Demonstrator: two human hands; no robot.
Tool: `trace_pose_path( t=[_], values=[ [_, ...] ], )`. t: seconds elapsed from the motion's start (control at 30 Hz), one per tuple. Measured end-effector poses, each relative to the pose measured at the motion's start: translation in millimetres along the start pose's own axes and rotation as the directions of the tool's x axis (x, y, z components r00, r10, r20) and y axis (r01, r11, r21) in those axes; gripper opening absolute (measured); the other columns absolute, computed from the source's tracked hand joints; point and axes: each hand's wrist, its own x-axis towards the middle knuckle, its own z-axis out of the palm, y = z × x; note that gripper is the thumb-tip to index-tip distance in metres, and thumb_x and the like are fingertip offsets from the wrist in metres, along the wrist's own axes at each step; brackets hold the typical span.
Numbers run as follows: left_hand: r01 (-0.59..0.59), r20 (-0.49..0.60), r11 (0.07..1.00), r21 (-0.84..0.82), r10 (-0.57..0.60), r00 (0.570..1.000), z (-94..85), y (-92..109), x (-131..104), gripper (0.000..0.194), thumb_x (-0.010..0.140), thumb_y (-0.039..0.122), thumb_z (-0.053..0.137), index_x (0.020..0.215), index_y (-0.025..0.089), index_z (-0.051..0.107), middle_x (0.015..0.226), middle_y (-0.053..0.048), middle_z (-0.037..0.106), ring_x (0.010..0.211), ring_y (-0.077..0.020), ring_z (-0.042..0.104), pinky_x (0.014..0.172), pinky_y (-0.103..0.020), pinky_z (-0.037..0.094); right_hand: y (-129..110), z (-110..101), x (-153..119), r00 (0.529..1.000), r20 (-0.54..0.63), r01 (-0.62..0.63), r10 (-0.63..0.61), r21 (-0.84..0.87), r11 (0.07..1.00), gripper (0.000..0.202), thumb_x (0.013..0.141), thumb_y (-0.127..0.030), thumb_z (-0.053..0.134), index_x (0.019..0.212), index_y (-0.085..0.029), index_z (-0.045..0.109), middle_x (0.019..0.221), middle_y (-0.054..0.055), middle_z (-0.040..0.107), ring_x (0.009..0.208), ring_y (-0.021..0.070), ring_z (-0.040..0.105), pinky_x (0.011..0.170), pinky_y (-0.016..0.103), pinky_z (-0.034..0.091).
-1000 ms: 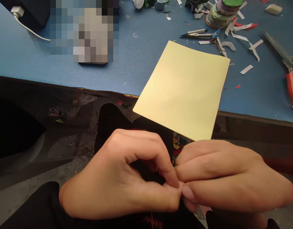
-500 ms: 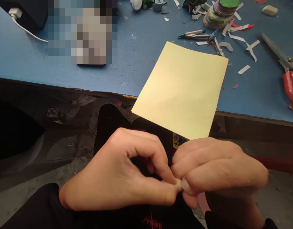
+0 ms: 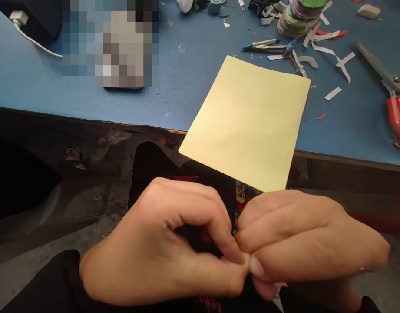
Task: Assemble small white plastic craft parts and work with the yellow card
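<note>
My left hand is closed in a pinch, thumb against forefinger, low in the middle of the view. Its fingertips touch those of my right hand, whose fingers are curled and pressed together. What the fingertips hold, if anything, is hidden. A bit of pink material shows just below my right hand; whether it is gripped cannot be made out. Beyond both hands a yellow sheet of paper lies on the blue table, its near part sticking out over the edge.
Red-handled scissors lie at the right. Farther back are pens or tools, a green-topped jar, white paper strips and an eraser-like block. A white cable and a blurred-out object are at the left.
Both hands have moved slightly down, still joined at the fingertips. My right hand has spread farther to the right, and less of the pink material shows.
</note>
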Motion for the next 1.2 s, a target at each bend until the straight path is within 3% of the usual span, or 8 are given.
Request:
trace_pose_path(
  t=[0.1,0.2,0.67,0.83,1.03,1.2],
  values=[
    [-0.014,-0.011,1.000,0.001,0.014,1.000,1.1,-0.6,0.5,0.018,0.053,-0.005,0.077,0.055,0.008,0.064,0.058,0.001,0.064,0.050,-0.0034,0.058,0.048,-0.005,0.044,-2.3,4.0,5.2,0.979,-0.187,0.106,-0.081,0.128,0.986,0.027,0.095,-0.028,0.041,0.092,-0.015,0.064,0.070,0.002,0.068,0.067,0.0084,0.066,0.066,0.017,0.053],
    [-0.011,-0.001,1.000,-0.027,0.011,1.000,1.3,-1.9,-0.2,0.020,0.050,-0.008,0.076,0.054,0.007,0.064,0.058,0.000,0.064,0.049,-0.0037,0.058,0.048,-0.005,0.045,-4.3,6.8,7.7,0.976,-0.218,0.052,-0.014,0.170,0.984,0.021,0.092,-0.026,0.049,0.087,-0.014,0.065,0.063,0.000,0.067,0.065,0.0079,0.065,0.067,0.016,0.053],
    [-0.052,-0.006,0.998,-0.045,0.052,0.999,1.1,-2.6,-0.2,0.016,0.056,-0.001,0.077,0.055,0.008,0.064,0.058,-0.001,0.065,0.047,-0.0042,0.058,0.044,-0.006,0.044,-3.6,6.9,5.3,0.977,-0.214,0.027,0.011,0.172,0.985,0.014,0.089,-0.020,0.054,0.083,-0.016,0.066,0.066,0.000,0.068,0.062,0.0082,0.066,0.064,0.016,0.054],
    [-0.071,-0.027,0.997,-0.031,0.070,0.997,3.6,-3.3,-1.5,0.017,0.056,-0.001,0.078,0.054,0.008,0.063,0.058,-0.001,0.065,0.048,-0.0048,0.059,0.047,-0.006,0.047,1.6,3.9,7.4,0.984,-0.163,0.101,-0.069,0.197,0.975,0.019,0.089,-0.028,0.053,0.083,-0.015,0.066,0.064,0.001,0.068,0.061,0.0089,0.066,0.065,0.017,0.054],
    [-0.118,-0.057,0.993,0.007,0.118,0.991,4.4,-2.2,-2.2,0.016,0.058,0.000,0.077,0.055,0.008,0.063,0.057,-0.002,0.065,0.049,-0.0057,0.059,0.048,-0.007,0.048,1.5,7.6,5.7,0.969,-0.245,0.064,-0.015,0.192,0.979,0.017,0.090,-0.021,0.052,0.083,-0.016,0.066,0.067,0.001,0.069,0.061,0.0083,0.065,0.064,0.016,0.054],
    [-0.193,-0.064,0.979,0.066,0.197,0.978,4.9,1.3,-1.3,0.017,0.063,0.009,0.077,0.054,0.006,0.062,0.053,-0.005,0.064,0.048,-0.0059,0.058,0.047,-0.009,0.047,-3.6,7.2,6.5,0.981,-0.191,0.070,-0.042,0.142,0.987,0.024,0.094,-0.023,0.046,0.083,-0.015,0.065,0.065,0.000,0.068,0.062,0.0080,0.065,0.064,0.017,0.054]
  ],
)
